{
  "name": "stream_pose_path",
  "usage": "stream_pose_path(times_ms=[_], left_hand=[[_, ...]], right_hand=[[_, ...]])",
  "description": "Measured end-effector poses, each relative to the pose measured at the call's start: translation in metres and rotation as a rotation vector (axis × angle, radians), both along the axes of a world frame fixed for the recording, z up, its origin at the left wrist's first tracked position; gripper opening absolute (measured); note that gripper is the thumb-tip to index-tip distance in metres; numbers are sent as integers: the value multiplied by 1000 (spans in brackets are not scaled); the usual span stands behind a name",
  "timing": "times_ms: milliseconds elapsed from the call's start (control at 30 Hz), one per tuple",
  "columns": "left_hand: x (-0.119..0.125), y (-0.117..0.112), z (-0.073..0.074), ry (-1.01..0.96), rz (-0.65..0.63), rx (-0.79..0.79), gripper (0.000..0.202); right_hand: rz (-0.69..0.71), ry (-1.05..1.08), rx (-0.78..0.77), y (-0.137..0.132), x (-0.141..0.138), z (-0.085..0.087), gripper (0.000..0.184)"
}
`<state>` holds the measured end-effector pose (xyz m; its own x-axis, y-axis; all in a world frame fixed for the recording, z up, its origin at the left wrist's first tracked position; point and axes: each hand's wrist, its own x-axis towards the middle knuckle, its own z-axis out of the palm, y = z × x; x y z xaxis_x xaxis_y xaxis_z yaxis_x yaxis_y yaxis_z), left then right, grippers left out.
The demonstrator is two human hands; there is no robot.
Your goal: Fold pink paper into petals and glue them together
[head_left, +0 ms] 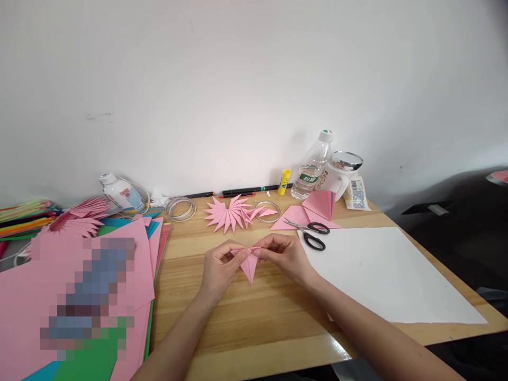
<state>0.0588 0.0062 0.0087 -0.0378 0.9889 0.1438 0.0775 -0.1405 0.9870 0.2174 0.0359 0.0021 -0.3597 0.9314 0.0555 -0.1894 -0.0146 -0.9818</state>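
Both my hands meet over the middle of the wooden table (246,317). They pinch a small folded pink paper piece (249,265), whose point hangs down between them. My left hand (219,267) grips its left end with curled fingers. My right hand (284,255) grips its right end, fingers pressed on the top fold. Behind them lies a pink paper fan of pointed folds (229,212).
Scissors (311,235) lie on pink paper (317,209) right of my hands, beside a large white sheet (389,275). At the wall stand a water bottle (312,166), a white mug (340,174) and a glue stick (284,181). Stacked coloured paper (79,296) fills the left.
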Motion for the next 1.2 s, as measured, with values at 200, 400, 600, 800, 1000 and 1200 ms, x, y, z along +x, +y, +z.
stream_pose_path(times_ms=[200, 400, 600, 800, 1000, 1200], left_hand=[[0, -1, 2, 43, -9, 9, 16], [-1, 0, 0, 64, -11, -19, 18], [1, 1, 0, 72, 33, 30, 16], [1, 1, -2, -23, 96, 0, 23], [1, 2, -2, -109, 79, -84, 20], [1, 2, -2, -123, 90, -83, 19]], right_hand=[[8, -86, 64, 0, 3, -2, 23], [31, -121, 111, 3, 4, -4, 24], [73, -24, 59, 5, 1, -8, 26], [36, -42, 81, 5, -1, -9, 30], [-27, -53, 94, 8, 1, -8, 29], [-13, -92, 108, 8, 2, -8, 29]])
